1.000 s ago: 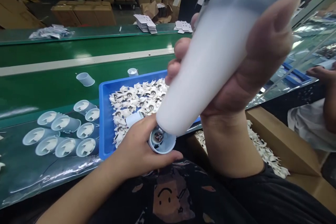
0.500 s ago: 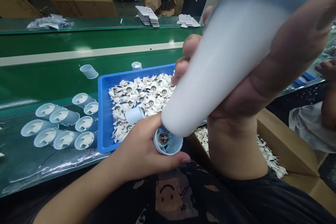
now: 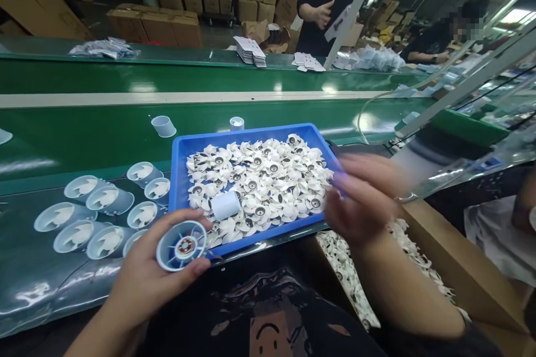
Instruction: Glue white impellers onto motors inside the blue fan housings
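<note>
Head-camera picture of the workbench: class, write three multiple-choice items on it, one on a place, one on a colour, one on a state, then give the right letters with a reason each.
1. Where do the loose white fan blades lie?
A. in the tray
B. on the far belt
C. in the left hand

2. What colour is the tray?
A. red
B. blue
C. yellow

3. What is the left hand doing?
A. lying flat on the belt
B. holding a round fan housing
C. gripping a cardboard box

Answers: 1 A, the blades are heaped inside the tray's walls. 2 B, its rim and walls are plainly blue. 3 B, the fingers wrap around the round fan housing, its open end facing the camera; the right hand is blurred beside the tray.
</note>
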`<state>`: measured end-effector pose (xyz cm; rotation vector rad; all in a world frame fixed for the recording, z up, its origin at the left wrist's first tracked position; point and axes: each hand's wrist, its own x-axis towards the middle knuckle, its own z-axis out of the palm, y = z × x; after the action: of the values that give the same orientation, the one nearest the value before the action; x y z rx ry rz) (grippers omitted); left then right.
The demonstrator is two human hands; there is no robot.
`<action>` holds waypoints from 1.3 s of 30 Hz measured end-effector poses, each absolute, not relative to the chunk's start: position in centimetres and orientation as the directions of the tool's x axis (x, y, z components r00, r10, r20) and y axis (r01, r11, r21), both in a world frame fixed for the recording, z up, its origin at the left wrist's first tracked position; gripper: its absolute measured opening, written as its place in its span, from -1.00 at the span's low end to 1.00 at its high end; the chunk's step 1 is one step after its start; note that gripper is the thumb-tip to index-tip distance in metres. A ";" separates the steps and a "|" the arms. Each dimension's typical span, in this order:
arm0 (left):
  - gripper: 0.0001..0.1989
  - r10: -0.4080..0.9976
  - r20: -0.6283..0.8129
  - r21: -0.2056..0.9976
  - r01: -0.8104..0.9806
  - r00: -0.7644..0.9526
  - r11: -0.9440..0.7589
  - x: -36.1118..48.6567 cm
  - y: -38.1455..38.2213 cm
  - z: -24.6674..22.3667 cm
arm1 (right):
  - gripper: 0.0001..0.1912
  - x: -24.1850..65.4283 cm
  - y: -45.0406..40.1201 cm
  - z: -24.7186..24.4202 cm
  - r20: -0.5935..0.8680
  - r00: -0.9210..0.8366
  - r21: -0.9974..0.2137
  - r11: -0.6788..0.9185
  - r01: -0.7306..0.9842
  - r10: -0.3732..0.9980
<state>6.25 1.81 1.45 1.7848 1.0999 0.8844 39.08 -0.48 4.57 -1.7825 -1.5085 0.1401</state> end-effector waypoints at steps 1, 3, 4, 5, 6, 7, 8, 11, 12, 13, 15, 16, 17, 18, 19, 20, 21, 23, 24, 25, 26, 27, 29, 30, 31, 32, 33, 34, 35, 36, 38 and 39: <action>-0.50 0.909 0.151 0.906 0.314 0.389 -0.284 6.7 1.8 1.4 | -0.67 38.4 1.8 4.3 0.307 0.156 -0.510 0.024 0.860 0.939; -0.49 0.883 0.176 0.901 0.290 0.435 -0.323 7.2 1.8 1.4 | -0.77 37.9 6.1 3.7 0.092 -0.039 -0.285 0.064 0.956 0.995; -0.50 0.875 0.182 0.897 0.288 0.450 -0.335 7.2 1.8 1.4 | -0.81 37.9 7.8 3.4 -0.006 -0.083 -0.196 0.080 0.977 0.997; -0.51 0.872 0.183 0.893 0.293 0.455 -0.341 7.0 1.8 1.3 | -0.83 38.0 9.1 3.2 -0.077 -0.095 -0.129 0.084 0.988 0.993; -0.52 0.875 0.175 0.890 0.307 0.451 -0.336 6.7 1.9 1.3 | -0.82 38.2 10.1 3.0 -0.127 -0.090 -0.075 0.080 0.994 0.988; -0.53 0.884 0.160 0.890 0.324 0.439 -0.322 6.4 1.9 1.2 | -0.78 38.3 10.7 2.8 -0.165 -0.075 -0.027 0.072 0.997 0.983; -0.53 0.894 0.137 0.892 0.340 0.426 -0.299 6.1 1.9 1.1 | -0.74 38.4 11.1 2.6 -0.189 -0.053 0.012 0.057 0.998 0.981; -0.52 0.907 0.062 0.912 0.345 0.416 -0.221 5.7 2.0 0.9 | -0.67 37.9 11.7 2.2 -0.211 0.045 0.062 -0.033 0.998 0.976; -0.51 0.904 0.050 0.922 0.329 0.425 -0.206 5.8 2.0 0.8 | -0.67 37.7 11.8 2.1 -0.209 0.080 0.056 -0.070 0.996 0.975; -0.50 0.900 0.045 0.931 0.308 0.434 -0.195 5.9 2.1 0.8 | -0.67 37.4 11.9 2.2 -0.202 0.110 0.038 -0.105 0.994 0.973; -0.46 0.896 0.042 0.949 0.262 0.441 -0.173 6.3 2.2 0.8 | -0.67 37.0 11.9 2.6 -0.167 0.152 -0.034 -0.160 0.986 0.974; -0.44 0.898 0.040 0.955 0.247 0.439 -0.164 6.4 2.3 0.9 | -0.66 36.8 11.8 2.9 -0.138 0.167 -0.087 -0.180 0.980 0.976; -0.44 0.901 0.040 0.958 0.240 0.433 -0.158 6.5 2.3 1.0 | -0.67 36.6 11.4 3.4 -0.106 0.174 -0.151 -0.189 0.970 0.979; -0.45 0.903 0.048 0.958 0.236 0.428 -0.163 6.6 2.4 1.0 | -0.68 36.3 10.8 3.8 -0.078 0.169 -0.227 -0.182 0.957 0.983; -0.48 0.899 0.067 0.953 0.240 0.433 -0.186 6.7 2.5 1.1 | -0.70 35.9 10.0 4.3 -0.060 0.144 -0.312 -0.156 0.937 0.988; -0.52 0.890 0.102 0.941 0.247 0.445 -0.231 6.8 2.6 1.2 | -0.72 35.4 8.9 4.7 -0.054 0.099 -0.405 -0.112 0.908 0.994; -0.55 0.874 0.143 0.921 0.260 0.465 -0.289 6.9 2.7 1.3 | -0.72 34.7 7.7 5.0 -0.059 0.034 -0.497 -0.059 0.866 0.998; -0.58 0.830 0.214 0.860 0.304 0.514 -0.409 7.3 2.9 1.6 | -0.72 33.0 5.0 5.4 -0.074 -0.123 -0.660 0.043 0.750 0.990; -0.58 0.811 0.243 0.823 0.329 0.532 -0.463 7.6 3.0 1.7 | -0.74 32.1 3.6 5.5 -0.080 -0.193 -0.723 0.077 0.687 0.978; -0.58 0.795 0.269 0.786 0.353 0.544 -0.507 7.9 3.0 1.8 | -0.75 31.3 2.3 5.7 -0.074 -0.253 -0.774 0.104 0.625 0.965; -0.59 0.782 0.287 0.753 0.375 0.553 -0.541 8.3 3.0 1.9 | -0.76 30.5 1.2 5.9 -0.045 -0.294 -0.807 0.138 0.575 0.955; -0.62 0.769 0.298 0.723 0.392 0.566 -0.569 8.7 3.0 2.0 | -0.77 29.8 0.3 6.1 0.008 -0.322 -0.815 0.193 0.546 0.947; -0.69 0.739 0.323 0.671 0.407 0.592 -0.620 9.3 2.9 2.2 | -0.80 28.8 -0.9 6.4 0.143 -0.356 -0.743 0.338 0.578 0.924; -0.73 0.725 0.333 0.647 0.414 0.603 -0.641 9.6 2.9 2.3 | -0.82 28.4 -1.2 6.6 0.199 -0.372 -0.665 0.404 0.628 0.907; -0.77 0.716 0.347 0.624 0.421 0.606 -0.659 9.8 2.7 2.4 | -0.85 28.0 -1.2 6.7 0.238 -0.387 -0.578 0.450 0.681 0.891; -0.80 0.710 0.366 0.602 0.429 0.601 -0.673 10.0 2.6 2.4 | -0.88 27.7 -1.2 6.7 0.254 -0.400 -0.509 0.473 0.719 0.881; -0.82 0.710 0.387 0.584 0.439 0.589 -0.683 10.1 2.5 2.4 | -0.90 27.5 -1.0 6.6 0.256 -0.405 -0.476 0.479 0.738 0.878; -0.83 0.712 0.405 0.570 0.451 0.573 -0.687 10.1 2.3 2.4 | -0.93 27.3 -0.7 6.5 0.259 -0.403 -0.475 0.479 0.739 0.878; -0.84 0.714 0.423 0.558 0.460 0.558 -0.691 10.2 2.2 2.5 | -0.93 27.1 -0.5 6.4 0.262 -0.398 -0.493 0.477 0.728 0.879; -0.83 0.713 0.444 0.549 0.464 0.543 -0.695 10.2 2.1 2.5 | -0.91 27.1 -0.4 6.3 0.266 -0.391 -0.518 0.473 0.713 0.881; -0.82 0.706 0.472 0.541 0.459 0.528 -0.704 10.0 2.0 2.5 | -0.86 27.4 -0.5 6.2 0.285 -0.373 -0.557 0.470 0.685 0.883; -0.80 0.701 0.478 0.541 0.451 0.529 -0.710 9.9 2.0 2.5 | -0.84 27.7 -0.8 6.3 0.300 -0.368 -0.573 0.475 0.668 0.880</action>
<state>9.89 2.04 2.52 2.4202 0.9515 0.9881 27.67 -0.76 6.27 -1.2774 -2.1492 0.4816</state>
